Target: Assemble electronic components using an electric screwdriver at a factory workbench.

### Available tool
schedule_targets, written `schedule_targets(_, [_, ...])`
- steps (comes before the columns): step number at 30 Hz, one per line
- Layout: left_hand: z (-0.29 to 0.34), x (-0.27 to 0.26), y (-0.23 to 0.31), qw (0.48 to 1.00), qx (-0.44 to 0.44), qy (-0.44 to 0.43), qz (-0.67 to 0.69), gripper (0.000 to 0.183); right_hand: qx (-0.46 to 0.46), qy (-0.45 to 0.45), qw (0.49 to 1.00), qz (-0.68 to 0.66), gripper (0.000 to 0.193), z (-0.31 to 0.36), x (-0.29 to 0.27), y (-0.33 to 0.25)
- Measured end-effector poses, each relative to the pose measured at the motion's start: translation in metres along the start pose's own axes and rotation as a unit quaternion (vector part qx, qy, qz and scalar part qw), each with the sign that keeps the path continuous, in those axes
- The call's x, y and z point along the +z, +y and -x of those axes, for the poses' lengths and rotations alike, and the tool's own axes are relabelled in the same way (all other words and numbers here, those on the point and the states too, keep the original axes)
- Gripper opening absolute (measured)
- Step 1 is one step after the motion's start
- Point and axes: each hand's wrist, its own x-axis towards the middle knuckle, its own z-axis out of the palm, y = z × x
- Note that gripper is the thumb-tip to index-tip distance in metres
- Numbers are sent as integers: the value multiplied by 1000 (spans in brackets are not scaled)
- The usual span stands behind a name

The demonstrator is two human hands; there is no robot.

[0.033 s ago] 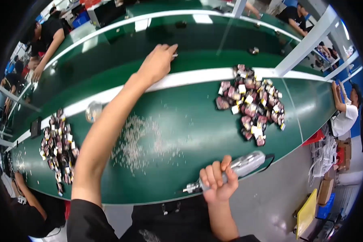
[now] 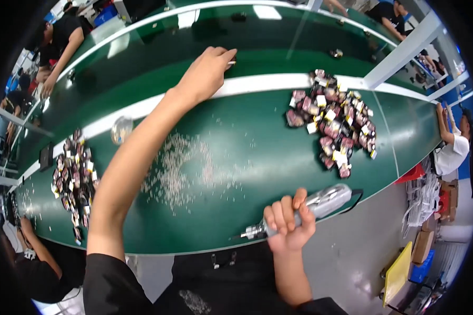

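Observation:
My left hand (image 2: pixel 206 74) reaches across the white rail (image 2: pixel 257 83) over the dark green belt beyond it. Its thumb and fingers are pinched together, and a small pale-edged thing shows at their tips, too small to name. My right hand (image 2: pixel 290 220) is wrapped round a grey, partly clear electric screwdriver (image 2: pixel 328 200) near the bench's front edge. The driver's bit points left, and a black cord leaves its rear end. Many tiny silvery screws (image 2: pixel 176 173) lie scattered on the green bench (image 2: pixel 257 136) between my arms.
Piles of dark, pinkish small assemblies with white tags lie at right (image 2: pixel 333 121) and left (image 2: pixel 73 184). A clear round container (image 2: pixel 122 129) stands behind my left forearm. A grey post (image 2: pixel 404 47) rises at far right. Other people work around the line.
The whole view has shifted slightly, so the bench and both hands appear higher. My left hand stays over the belt, and the right keeps its hold on the screwdriver.

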Motion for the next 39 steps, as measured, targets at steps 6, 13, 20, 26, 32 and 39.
schedule_targets(6, [130,-68,126,996,65,-59,37,44,30,-39,997,-52,11,0,-14,-11])
schedule_targets(13, [230,-80,174,994,27,-90,54,43,82,-54,995,-6,11,36,-12,-2])
schedule_targets(20, [226,-90,178,988,-42,-93,114,42,129,-69,989,21,7,54,6,23])
schedule_targets(26, [225,-79,182,996,5,-63,68,32,144,-3,986,88,5,67,17,44])
schedule_targets(32, [230,-73,199,999,39,-21,-3,32,120,90,967,204,9,71,23,53])
schedule_targets(39, [235,-78,201,995,27,-95,34,40,133,-52,982,127,10,55,18,19])
